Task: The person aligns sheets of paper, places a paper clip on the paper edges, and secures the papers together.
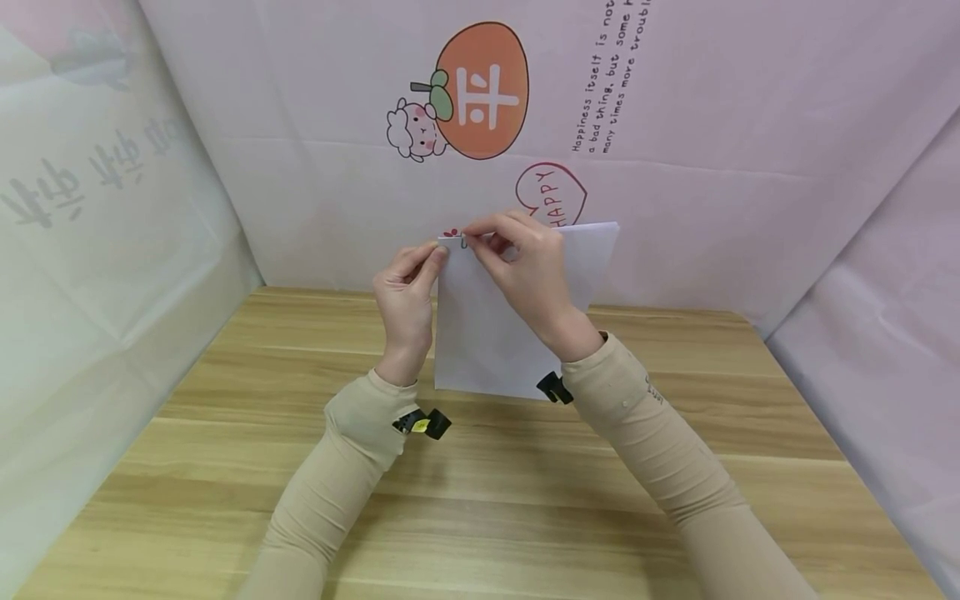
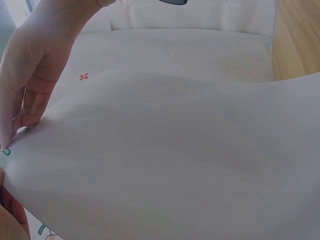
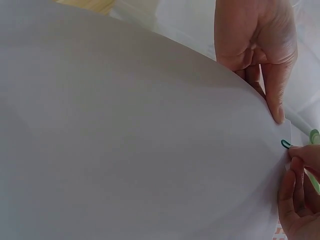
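Observation:
White paper (image 1: 495,333), apparently more than one sheet, is held upright above the table. My left hand (image 1: 408,292) pinches its upper left corner between thumb and fingers. At the top edge, just right of that corner, my right hand (image 1: 528,262) pinches a green paper clip (image 3: 285,144). The clip's looped end lies over the paper's edge, and its other end is hidden by the fingertips. In the left wrist view the clip (image 2: 6,151) shows beside the right hand (image 2: 30,75). The right wrist view shows the left thumb pressing the paper near the corner.
A wood-grain table (image 1: 480,517) spreads below the hands. Behind it hangs a pale cloth backdrop (image 1: 315,167) with printed drawings and lettering, and more cloth closes both sides. A small black camera mount (image 1: 423,423) sits at the left wrist, another (image 1: 553,387) at the right.

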`<control>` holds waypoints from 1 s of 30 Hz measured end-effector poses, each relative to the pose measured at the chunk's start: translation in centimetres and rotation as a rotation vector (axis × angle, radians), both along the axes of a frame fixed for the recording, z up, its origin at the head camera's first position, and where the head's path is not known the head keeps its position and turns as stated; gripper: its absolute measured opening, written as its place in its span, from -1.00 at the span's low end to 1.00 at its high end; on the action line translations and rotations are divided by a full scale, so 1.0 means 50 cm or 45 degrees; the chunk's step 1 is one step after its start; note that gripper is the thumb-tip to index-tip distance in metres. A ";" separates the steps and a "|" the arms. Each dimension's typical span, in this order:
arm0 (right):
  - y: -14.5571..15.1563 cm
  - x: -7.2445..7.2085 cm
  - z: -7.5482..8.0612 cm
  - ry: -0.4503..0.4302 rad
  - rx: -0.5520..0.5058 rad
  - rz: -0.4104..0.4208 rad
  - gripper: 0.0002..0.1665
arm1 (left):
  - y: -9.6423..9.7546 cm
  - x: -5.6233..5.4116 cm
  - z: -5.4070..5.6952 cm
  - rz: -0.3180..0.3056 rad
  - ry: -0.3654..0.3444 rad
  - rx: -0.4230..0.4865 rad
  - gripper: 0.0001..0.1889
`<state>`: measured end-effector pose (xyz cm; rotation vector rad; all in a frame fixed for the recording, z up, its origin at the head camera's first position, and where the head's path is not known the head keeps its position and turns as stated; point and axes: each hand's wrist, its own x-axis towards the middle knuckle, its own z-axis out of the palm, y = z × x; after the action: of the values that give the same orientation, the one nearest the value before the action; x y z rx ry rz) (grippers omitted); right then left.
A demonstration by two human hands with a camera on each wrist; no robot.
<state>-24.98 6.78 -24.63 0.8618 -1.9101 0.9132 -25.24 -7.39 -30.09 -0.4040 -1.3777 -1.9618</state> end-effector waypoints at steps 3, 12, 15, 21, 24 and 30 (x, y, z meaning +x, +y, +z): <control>0.000 0.000 0.001 -0.005 -0.005 -0.001 -0.93 | 0.000 0.001 0.001 -0.003 -0.008 0.003 -0.74; 0.000 0.002 -0.002 -0.021 -0.024 0.024 -0.93 | 0.001 0.000 0.003 -0.005 0.010 0.013 -0.75; -0.001 0.002 -0.003 -0.019 -0.025 0.024 -0.93 | 0.000 0.000 0.002 -0.005 0.011 0.009 -0.76; -0.002 0.000 -0.006 -0.031 -0.026 0.025 -0.92 | 0.000 -0.001 0.000 -0.003 0.009 0.008 -0.75; -0.001 0.000 -0.006 -0.034 -0.021 0.026 -0.92 | 0.000 -0.003 -0.001 -0.005 0.010 0.015 -0.75; -0.001 -0.003 -0.008 -0.036 -0.020 0.020 -0.91 | 0.001 -0.006 -0.003 0.001 0.018 0.005 -0.76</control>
<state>-25.15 6.75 -25.04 0.8605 -1.9202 0.9532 -25.52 -7.35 -30.24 -0.4148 -1.3646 -1.9570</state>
